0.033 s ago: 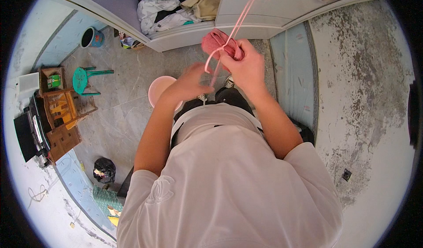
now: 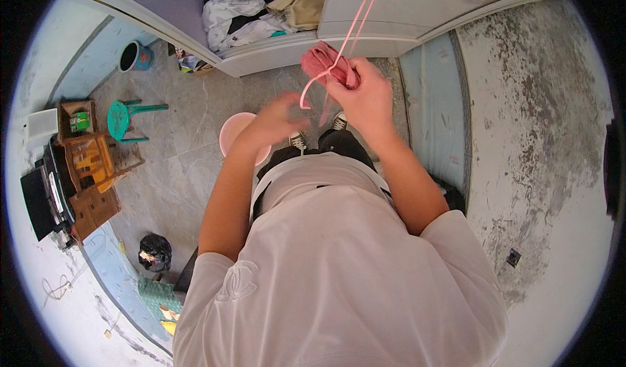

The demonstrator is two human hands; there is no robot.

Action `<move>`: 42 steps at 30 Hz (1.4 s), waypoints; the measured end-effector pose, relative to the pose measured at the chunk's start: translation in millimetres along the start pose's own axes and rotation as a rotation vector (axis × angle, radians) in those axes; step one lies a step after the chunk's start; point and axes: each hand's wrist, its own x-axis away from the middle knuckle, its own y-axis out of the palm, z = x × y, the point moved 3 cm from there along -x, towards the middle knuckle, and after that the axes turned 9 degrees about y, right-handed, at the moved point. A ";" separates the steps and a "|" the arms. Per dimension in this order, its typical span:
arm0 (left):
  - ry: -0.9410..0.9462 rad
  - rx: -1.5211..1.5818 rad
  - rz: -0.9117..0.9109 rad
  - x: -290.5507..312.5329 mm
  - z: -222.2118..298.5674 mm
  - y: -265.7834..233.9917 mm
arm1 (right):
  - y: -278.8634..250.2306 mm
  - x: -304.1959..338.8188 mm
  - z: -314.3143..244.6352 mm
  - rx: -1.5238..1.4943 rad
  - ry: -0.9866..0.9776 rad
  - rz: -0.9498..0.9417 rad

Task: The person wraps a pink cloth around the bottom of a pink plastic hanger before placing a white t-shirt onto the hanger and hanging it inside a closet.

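My right hand (image 2: 366, 99) is closed around a bunched, dusty-red cloth (image 2: 318, 60), its thumb pressed against the near side. A pink cord (image 2: 355, 24) comes down from the top edge and crosses over the cloth. One end of the cord curls below it, and another strand hangs blurred beside my right hand. To the left of that curled end is my left hand (image 2: 274, 120), blurred by motion, its fingers apart and nothing visible in them. Part of the cloth is hidden by my right hand.
Behind my left hand a pink basin (image 2: 233, 132) stands on the floor. Further left are a green stool (image 2: 118, 120), a dark-mouthed bucket (image 2: 129, 56) and a wooden chair (image 2: 85, 158). Ahead, an open cabinet holds heaped clothes (image 2: 301, 5). A black bag (image 2: 155, 253) lies lower left.
My left hand has shifted a little left, away from the cord. The hanging strand has swung to the right. My right hand still grips the cloth in nearly the same place.
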 end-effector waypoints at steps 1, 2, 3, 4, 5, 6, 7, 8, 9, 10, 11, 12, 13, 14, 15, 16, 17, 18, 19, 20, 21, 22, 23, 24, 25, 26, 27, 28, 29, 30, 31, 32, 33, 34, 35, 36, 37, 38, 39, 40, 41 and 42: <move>-0.153 0.304 0.118 1.4 0.5 -6.0 | 0.1 -1.5 3.7 0.083 -0.110 0.047; -0.308 0.605 0.230 0.6 9.3 -16.0 | 1.0 -1.5 7.7 0.163 -0.215 0.096; -0.465 0.905 0.341 -1.4 18.8 -23.9 | 3.7 -1.1 12.1 0.226 -0.291 0.091; -0.468 0.875 0.264 -7.3 32.5 -25.9 | 8.3 -0.1 14.9 0.287 -0.374 0.079; -0.478 0.800 0.206 -13.3 44.7 -23.3 | 11.3 0.7 17.4 0.353 -0.457 0.071; -0.488 0.725 0.149 -16.8 57.6 -18.0 | 14.3 3.3 18.2 0.368 -0.497 0.092; -0.496 0.644 0.093 -19.8 66.0 -12.1 | 18.9 6.7 16.7 0.377 -0.538 0.115; -0.378 0.492 0.107 -19.3 63.2 -2.0 | 22.9 10.4 12.9 0.388 -0.581 0.131; -0.374 0.365 0.158 -16.6 58.1 3.0 | 25.1 12.7 9.1 0.390 -0.602 0.122; -0.367 0.236 0.202 -16.4 58.7 5.0 | 26.8 15.3 6.4 0.392 -0.616 0.117; -0.359 0.108 0.245 -15.9 59.7 5.4 | 27.9 17.0 5.0 0.394 -0.631 0.112; -0.341 0.058 0.287 -15.3 61.7 5.6 | 28.6 17.6 5.4 0.382 -0.624 0.102; -0.321 0.008 0.328 -14.8 65.1 4.9 | 28.7 18.5 5.8 0.370 -0.618 0.092; -0.301 -0.042 0.368 -14.4 67.6 3.5 | 28.6 19.3 6.2 0.357 -0.611 0.082; -0.310 -0.033 0.396 -14.1 68.2 2.6 | 28.0 20.6 6.2 0.322 -0.603 0.060; -0.319 -0.027 0.426 -14.2 68.7 1.3 | 26.8 21.4 5.3 0.285 -0.598 0.037; -0.329 -0.020 0.457 -14.3 68.8 0.2 | 25.6 22.2 4.3 0.249 -0.593 0.014; -0.344 0.053 0.499 -12.0 61.2 2.9 | 23.6 22.9 4.4 0.207 -0.564 -0.036; -0.359 0.127 0.540 -10.0 54.4 5.3 | 19.4 24.4 5.7 0.167 -0.533 -0.086; -0.375 0.202 0.580 -7.1 48.2 6.4 | 15.5 25.0 8.3 0.127 -0.502 -0.136; -0.389 0.197 0.577 -1.8 43.1 6.1 | 11.4 23.2 12.5 0.122 -0.487 -0.150; -0.403 0.194 0.567 -1.3 52.0 -0.5 | 6.2 19.9 19.9 0.119 -0.466 -0.162; -0.417 0.188 0.560 -0.6 59.4 -7.7 | 1.5 18.2 26.8 0.114 -0.448 -0.174; -0.442 0.272 0.601 -0.1 62.6 -13.4 | -2.1 18.2 36.8 0.161 -0.399 -0.164; -0.466 0.357 0.643 0.5 65.6 -18.9 | -4.5 19.0 48.6 0.207 -0.351 -0.155; -0.491 0.441 0.686 2.2 65.5 -22.4 | -6.5 19.8 59.4 0.253 -0.303 -0.147; -0.464 0.495 0.698 4.0 64.3 -25.6 | -9.5 21.6 67.9 0.284 -0.279 -0.152; -0.436 0.549 0.710 5.8 62.9 -29.2 | -12.9 23.6 73.9 0.314 -0.256 -0.157; -0.407 0.603 0.721 6.6 62.6 -30.6 | -13.9 25.0 78.7 0.345 -0.232 -0.161; -0.405 0.597 0.706 8.1 64.8 -28.8 | -13.5 25.6 81.7 0.334 -0.218 -0.151; -0.403 0.593 0.693 11.1 68.9 -25.2 | -14.1 26.4 82.9 0.326 -0.204 -0.141; -0.400 0.588 0.679 12.0 71.5 -22.3 | -14.9 27.0 83.3 0.317 -0.191 -0.131; -0.381 0.586 0.674 11.9 69.5 -17.6 | -14.6 27.1 83.6 0.247 -0.139 -0.147; -0.362 0.581 0.670 13.2 65.7 -12.0 | -12.2 26.7 81.4 0.174 -0.089 -0.165; -0.343 0.576 0.667 14.5 62.7 -8.6 | -10.2 26.1 79.3 0.101 -0.039 -0.183; -0.344 0.571 0.667 16.1 59.0 -7.7 | -9.9 25.2 75.2 0.130 -0.086 -0.150; -0.345 0.567 0.666 15.6 56.7 -8.7 | -9.6 23.6 71.5 0.159 -0.132 -0.115; -0.346 0.562 0.665 15.1 55.4 -9.6 | -9.4 22.5 67.0 0.188 -0.177 -0.080; -0.359 0.538 0.668 14.5 55.3 -9.4 | -8.9 21.9 61.7 0.200 -0.221 -0.065; -0.373 0.517 0.674 13.5 56.9 -7.2 | -9.0 21.2 54.8 0.214 -0.267 -0.054; -0.387 0.495 0.681 12.4 58.3 -4.9 | -8.6 20.5 46.6 0.228 -0.314 -0.043; -0.370 0.431 0.649 10.6 56.5 0.4 | -4.4 22.3 36.9 0.168 -0.326 -0.104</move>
